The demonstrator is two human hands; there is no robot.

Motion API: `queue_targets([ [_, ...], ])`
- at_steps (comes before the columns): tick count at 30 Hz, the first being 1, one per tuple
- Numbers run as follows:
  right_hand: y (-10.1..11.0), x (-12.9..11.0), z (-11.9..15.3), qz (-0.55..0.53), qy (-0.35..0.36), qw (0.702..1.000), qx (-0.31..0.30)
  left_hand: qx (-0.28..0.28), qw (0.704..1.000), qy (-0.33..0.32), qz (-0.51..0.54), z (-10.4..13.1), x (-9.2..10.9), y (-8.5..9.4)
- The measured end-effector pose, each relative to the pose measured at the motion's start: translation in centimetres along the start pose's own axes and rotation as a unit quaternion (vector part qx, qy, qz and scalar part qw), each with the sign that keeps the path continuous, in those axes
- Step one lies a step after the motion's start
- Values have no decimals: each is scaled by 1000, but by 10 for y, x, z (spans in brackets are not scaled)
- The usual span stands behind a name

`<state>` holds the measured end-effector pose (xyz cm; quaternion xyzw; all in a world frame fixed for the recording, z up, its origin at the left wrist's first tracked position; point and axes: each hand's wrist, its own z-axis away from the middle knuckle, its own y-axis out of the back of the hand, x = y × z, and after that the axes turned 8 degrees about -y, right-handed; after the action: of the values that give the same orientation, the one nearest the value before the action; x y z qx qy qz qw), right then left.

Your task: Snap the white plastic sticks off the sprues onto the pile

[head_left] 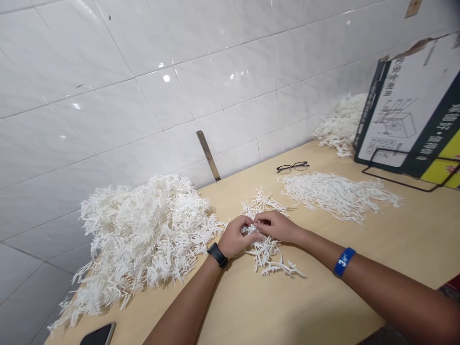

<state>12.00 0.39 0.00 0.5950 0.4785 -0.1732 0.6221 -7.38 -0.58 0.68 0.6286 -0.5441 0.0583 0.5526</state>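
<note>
My left hand (237, 237), with a black watch band on its wrist, is closed over a small heap of white branching strands (268, 254) at the middle of the table. My right hand (275, 226), a blue band round its forearm, meets it fingertip to fingertip. Both pinch at white strands, though the exact piece between the fingers is mostly hidden. To the left rises a large tangled pile of the same white strands (151, 225). A flatter bundle of straighter white strands (338, 191) lies beyond my right hand.
Eyeglasses (293, 167) lie near the wall. A printed cardboard box (406, 115) stands at the right behind a black wire frame (406, 184), with another white heap (341, 122) beside it. A phone (97, 334) rests at the table's near left edge. A metal strip (208, 155) is against the tiled wall.
</note>
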Motion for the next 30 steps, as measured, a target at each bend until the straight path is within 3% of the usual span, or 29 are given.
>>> queue_targets([
  [9, 1, -1, -1, 0, 0, 1000, -25, 16, 1000, 17, 10, -2, -2, 0],
  [16, -2, 4, -2, -13, 16, 999, -46, 85, 985, 119, 93, -2, -7, 0],
  [30, -9, 1, -8, -118, 16, 989, -88, 144, 961, 177, 156, -6, -9, -3],
])
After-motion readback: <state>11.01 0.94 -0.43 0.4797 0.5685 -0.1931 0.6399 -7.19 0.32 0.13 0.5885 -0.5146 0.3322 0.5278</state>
